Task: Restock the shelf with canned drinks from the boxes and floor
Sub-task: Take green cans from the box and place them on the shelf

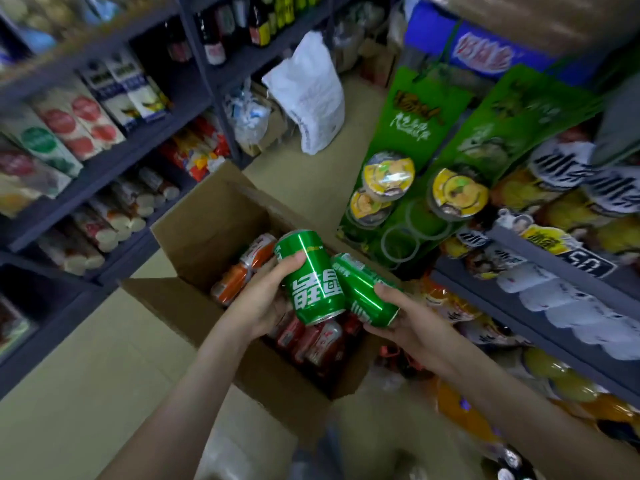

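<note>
Narrow shop aisle: tan floor [86, 358] underfoot, stocked racks on both sides, and an open cardboard box [207, 230] standing in the middle.

Just above the box's open top, the fingers [292, 263] of the left hand [263, 303] curl round the left green can [311, 278], thumb across its front near the top rim. The right hand [398, 317] wraps the right green can [363, 289] from below and from the side. Each hand is full, with one can apiece. The two cans touch, the right one tilted against the lower side of the left.

Inside the box, orange cans [242, 268] lie toward its far corner and red cans [311, 337] sit under the hands, so plenty seems left to restock. Right of the box runs the shelf [519, 296], crowded with bagged snacks. I cannot tell where drinks belong on it.

The step in hand looks like carrying this pair from box to shelf. To do it well:

- Draw the cans apart before swinging them over, so they do not knock together.
- Keep each grip round the middle of the can's body.
- Lift clear of the box's raised flap [166, 296] and steer past the green display [408, 150] beyond the box.
- Set one can down at a time, upright on its base with the label outward.
- Loosen the fingers only once the can stands flat.
</note>
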Demonstrator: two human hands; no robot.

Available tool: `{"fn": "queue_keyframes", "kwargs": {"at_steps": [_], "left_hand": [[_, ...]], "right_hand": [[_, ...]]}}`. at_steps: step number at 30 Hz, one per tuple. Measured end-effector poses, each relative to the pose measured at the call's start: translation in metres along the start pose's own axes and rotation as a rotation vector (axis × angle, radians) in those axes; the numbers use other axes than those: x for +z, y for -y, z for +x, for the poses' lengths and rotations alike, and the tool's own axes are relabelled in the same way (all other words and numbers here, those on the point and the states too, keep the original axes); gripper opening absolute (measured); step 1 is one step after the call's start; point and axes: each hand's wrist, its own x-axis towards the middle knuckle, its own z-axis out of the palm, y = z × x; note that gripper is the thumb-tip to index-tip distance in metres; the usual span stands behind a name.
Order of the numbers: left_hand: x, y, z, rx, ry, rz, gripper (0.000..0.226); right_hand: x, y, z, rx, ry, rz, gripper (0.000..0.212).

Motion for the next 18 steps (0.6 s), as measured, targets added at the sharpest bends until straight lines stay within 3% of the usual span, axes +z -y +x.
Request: {"fn": "queue_keyframes", "kwargs": {"at_steps": [3, 7, 9, 14, 18], "left_hand": [[0.045, -0.006, -0.024, 0.059, 0.053, 0.061, 0.057], [0.130, 0.011, -0.061, 0.137, 0.164, 0.122, 0.045], [0.182, 0.022, -0.080, 0.163, 0.214, 0.158, 0.042], [0.313, 0.039, -0.117, 0.282, 0.359, 0.252, 0.039], [0.409, 0.033, -0.144, 0.335, 0.481, 0.273, 0.040]], "right_hand": [[-0.027, 0.004, -0.049, -0.022, 0.124, -0.008, 0.050], [-0.077, 0.003, -0.115, -0.099, 0.282, 0.014, 0.087], [-0.107, 0.007, -0.150, -0.184, 0.311, 0.016, 0.089], [-0.184, 0.030, -0.248, -0.421, 0.209, 0.011, 0.091], [-0.233, 0.057, -0.324, -0.618, 0.037, -0.069, 0.079]]}}
